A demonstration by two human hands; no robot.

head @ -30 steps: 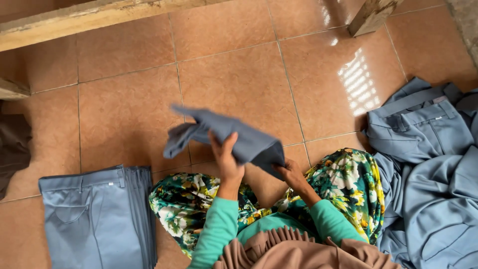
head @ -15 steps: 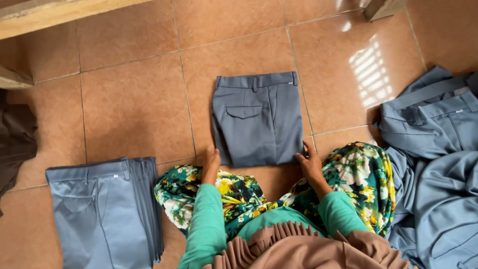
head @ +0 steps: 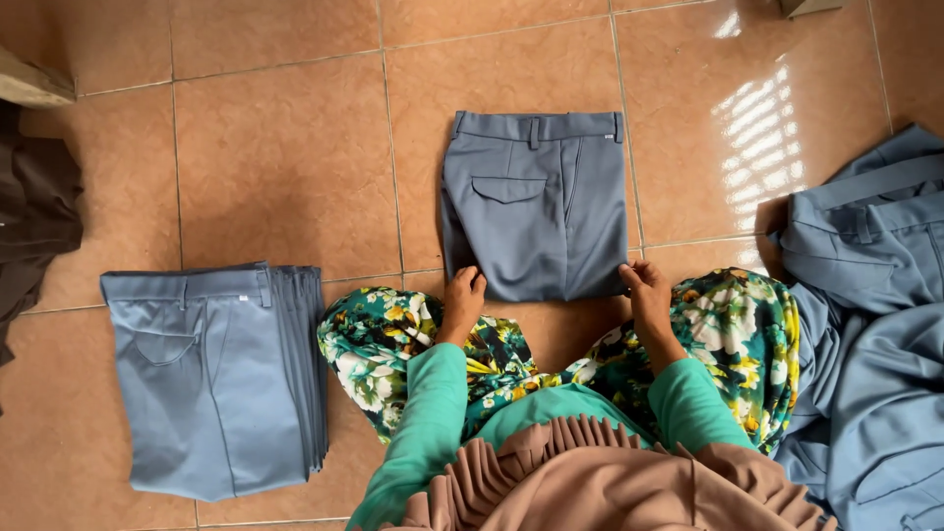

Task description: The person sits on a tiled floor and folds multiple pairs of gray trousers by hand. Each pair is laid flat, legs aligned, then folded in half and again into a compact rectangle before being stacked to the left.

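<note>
Head view shows folded grey-blue trousers (head: pixel 536 206) lying flat on the tiled floor (head: pixel 285 157), with left hand (head: pixel 462 300) and right hand (head: pixel 644 290) pressing fingertips on the near corners, gripping nothing. Uneven pressure could skew the fold or slide it on the glossy tile; the stacked pile (head: pixel 211 379) lies well apart.

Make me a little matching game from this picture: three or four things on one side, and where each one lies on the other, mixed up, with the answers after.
Things:
1. folded grey trousers
2. stack of folded trousers
3. heap of unfolded blue-grey garments
4. dark brown cloth

Places:
A. at the far left edge of the picture
B. on the floor tiles straight ahead, with the left hand and right hand at its near edge
C. piled at the person's right
D. beside the person's left knee

Pairs: 1-B, 2-D, 3-C, 4-A
</note>
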